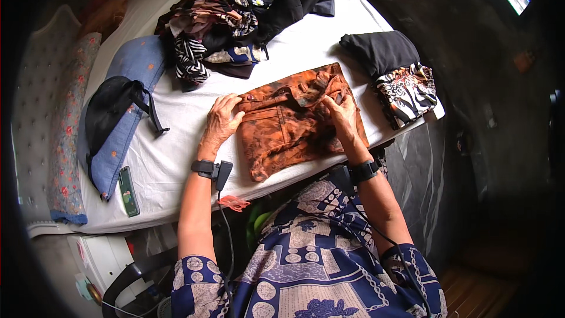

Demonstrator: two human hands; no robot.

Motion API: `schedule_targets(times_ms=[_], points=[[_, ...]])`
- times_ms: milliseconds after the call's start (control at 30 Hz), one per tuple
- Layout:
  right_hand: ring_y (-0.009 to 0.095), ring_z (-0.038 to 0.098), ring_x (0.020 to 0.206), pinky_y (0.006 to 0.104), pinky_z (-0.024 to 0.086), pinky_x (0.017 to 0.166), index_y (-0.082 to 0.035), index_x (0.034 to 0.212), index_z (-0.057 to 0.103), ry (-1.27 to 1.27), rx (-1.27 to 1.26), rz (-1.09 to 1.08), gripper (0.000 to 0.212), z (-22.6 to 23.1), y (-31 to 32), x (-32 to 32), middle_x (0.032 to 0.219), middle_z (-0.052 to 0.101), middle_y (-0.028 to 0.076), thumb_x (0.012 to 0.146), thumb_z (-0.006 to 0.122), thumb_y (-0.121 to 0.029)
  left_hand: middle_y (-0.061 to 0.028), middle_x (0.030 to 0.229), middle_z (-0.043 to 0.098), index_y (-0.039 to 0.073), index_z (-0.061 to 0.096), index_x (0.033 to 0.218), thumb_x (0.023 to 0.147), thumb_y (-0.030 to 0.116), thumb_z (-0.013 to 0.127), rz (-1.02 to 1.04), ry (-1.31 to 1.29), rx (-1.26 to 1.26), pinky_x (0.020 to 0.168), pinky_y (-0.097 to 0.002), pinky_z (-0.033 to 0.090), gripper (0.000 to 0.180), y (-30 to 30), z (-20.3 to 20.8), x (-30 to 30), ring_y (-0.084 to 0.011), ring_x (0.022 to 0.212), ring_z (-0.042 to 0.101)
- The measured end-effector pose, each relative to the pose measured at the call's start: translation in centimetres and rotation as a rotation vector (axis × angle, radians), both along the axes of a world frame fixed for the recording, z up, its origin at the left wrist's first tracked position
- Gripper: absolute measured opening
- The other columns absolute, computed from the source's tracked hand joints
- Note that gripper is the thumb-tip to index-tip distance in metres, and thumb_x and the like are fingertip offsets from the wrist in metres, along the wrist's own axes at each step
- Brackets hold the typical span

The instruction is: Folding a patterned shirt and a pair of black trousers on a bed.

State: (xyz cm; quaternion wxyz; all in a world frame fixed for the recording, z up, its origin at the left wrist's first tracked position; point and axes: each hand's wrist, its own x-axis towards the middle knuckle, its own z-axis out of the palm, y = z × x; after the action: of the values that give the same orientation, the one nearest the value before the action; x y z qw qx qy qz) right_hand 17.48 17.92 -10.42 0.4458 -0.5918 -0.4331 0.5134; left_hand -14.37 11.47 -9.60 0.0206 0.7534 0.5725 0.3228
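An orange-and-black patterned shirt (265, 135) lies folded into a rough rectangle on the white-sheeted bed (176, 176) in front of me. A pocket and a button show on its face, and its collar part is bunched near the top right. My left hand (223, 119) grips the shirt's upper left edge, with the fingertips at the cloth. On the other side, my right hand (343, 116) pinches the bunched cloth between thumb and fingers. Some of its fingertips are hidden in the folds.
A heap of mixed clothes (235, 17) sits at the far side. Folded black cloth (382, 50) and a folded patterned garment (406, 91) lie at the right edge. To the left are a black bag (115, 112) on a blue pillow (132, 65) and a phone (128, 191).
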Motion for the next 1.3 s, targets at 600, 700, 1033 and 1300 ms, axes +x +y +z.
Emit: schedule_targets(times_ms=[600,700,1033,1300], points=[[0.021,0.063,0.061,0.0343,0.05,0.061,0.0,0.079,0.064,-0.479,0.337,-0.114,0.02,2.7,5.6,2.8,0.067,0.066,0.012,0.078,0.065,-0.02,-0.013,0.103,0.06,0.001,0.059,0.093,0.075,0.006,0.067,-0.024,-0.021,0.088,0.095,-0.0415,0.042,0.021,0.2,0.0,3.1,-0.0314,0.107,0.053],[0.03,0.062,0.079,0.0405,0.05,0.073,-0.001,0.088,0.063,-0.724,0.374,-0.158,0.023,1.4,6.3,4.2,0.084,0.063,0.015,0.079,0.065,-0.022,-0.014,0.104,0.061,0.002,0.052,0.115,0.078,0.01,0.068,0.037,-0.078,0.168,0.094,-0.0438,0.042,0.04,0.7,0.4,4.3,-0.0338,0.103,0.053],[0.032,0.051,0.093,0.0433,0.042,0.082,-0.012,0.101,0.061,-1.194,0.804,0.184,0.022,1.6,4.9,1.4,0.095,0.057,0.011,0.08,0.066,-0.015,-0.0109,0.086,0.06,0.003,0.059,0.084,0.082,0.005,0.06,0.0,-0.084,-0.059,0.079,-0.04,0.044,0.003,2.6,0.6,1.1,-0.0304,0.087,0.055],[0.03,0.052,0.096,0.0431,0.04,0.082,-0.016,0.097,0.064,-0.991,0.677,0.16,0.016,0.4,4.8,1.9,0.098,0.059,0.008,0.081,0.066,-0.018,-0.0103,0.079,0.059,0.002,0.058,0.082,0.082,0.007,0.062,0.086,-0.372,-0.043,0.069,-0.0349,0.046,0.006,4.3,-2.3,-1.0,-0.0242,0.071,0.055]])
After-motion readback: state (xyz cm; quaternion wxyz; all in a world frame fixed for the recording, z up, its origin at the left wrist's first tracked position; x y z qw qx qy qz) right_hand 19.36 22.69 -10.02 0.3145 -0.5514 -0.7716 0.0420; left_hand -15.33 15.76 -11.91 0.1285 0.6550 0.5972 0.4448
